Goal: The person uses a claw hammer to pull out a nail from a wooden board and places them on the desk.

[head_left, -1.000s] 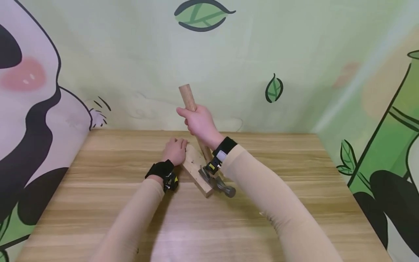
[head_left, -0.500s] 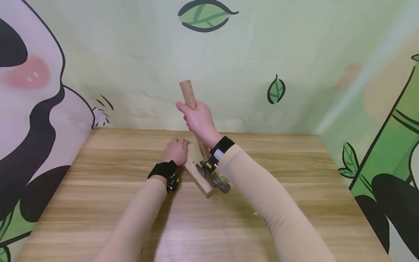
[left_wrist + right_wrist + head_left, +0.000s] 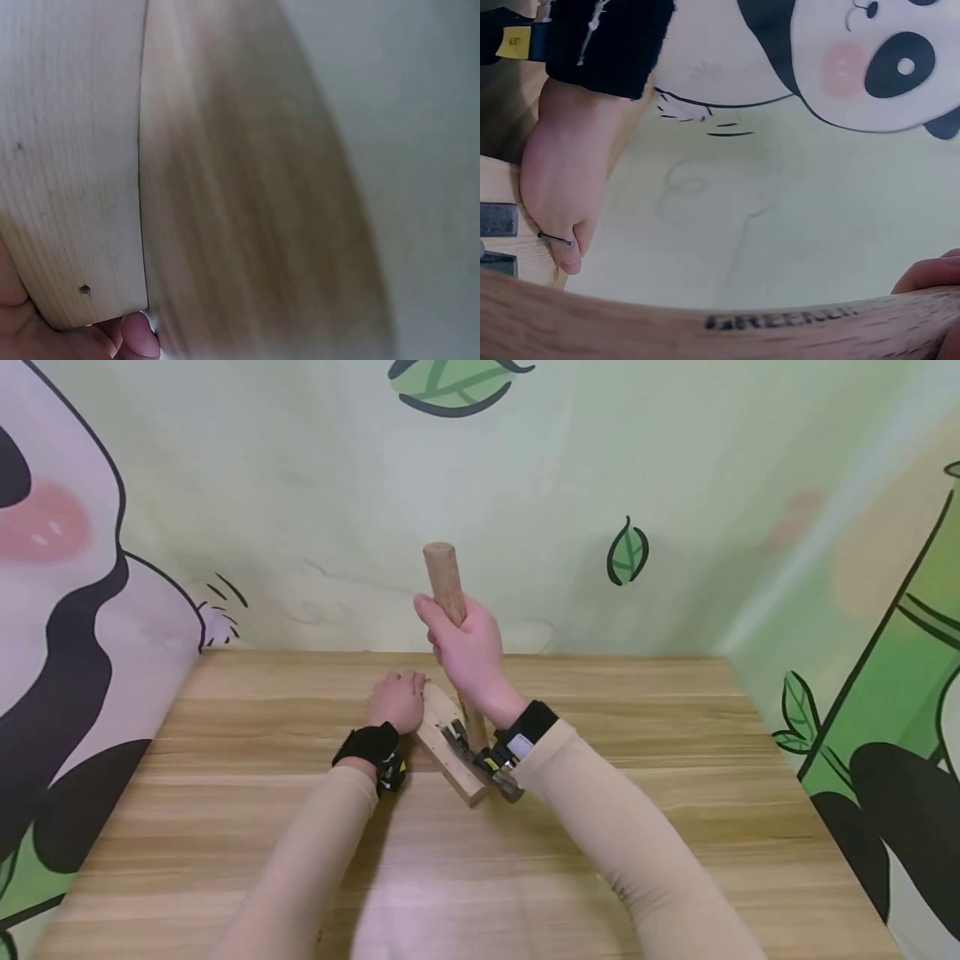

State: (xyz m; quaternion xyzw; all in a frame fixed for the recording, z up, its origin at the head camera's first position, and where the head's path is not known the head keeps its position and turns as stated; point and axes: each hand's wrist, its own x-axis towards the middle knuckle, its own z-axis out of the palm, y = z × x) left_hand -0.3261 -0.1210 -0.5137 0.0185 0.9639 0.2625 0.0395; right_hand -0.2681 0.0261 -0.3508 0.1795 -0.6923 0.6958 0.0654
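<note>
A light wooden block [image 3: 450, 768] lies at a slant on the table, with small dark holes in its face. My left hand [image 3: 396, 702] holds its far end, fingers curled round the edge; in the left wrist view fingertips [image 3: 140, 335] show under the block's end. My right hand [image 3: 472, 652] grips a claw hammer by its wooden handle [image 3: 444, 577], which points up and away. The hammer's metal claw [image 3: 455, 739] is over the block; whether it touches is unclear. In the right wrist view a thin nail [image 3: 556, 239] sticks out beside the left hand.
The wood-grain table [image 3: 637, 877] ends at a wall [image 3: 337, 510] printed with a panda and leaves. Black straps with small cameras [image 3: 392, 771] sit on both wrists. The right forearm covers part of the table.
The hammer's handle has tipped a little to the right, and its head has shifted slightly up along the block. The left hand keeps its place on the block. The head view has shifted slightly.
</note>
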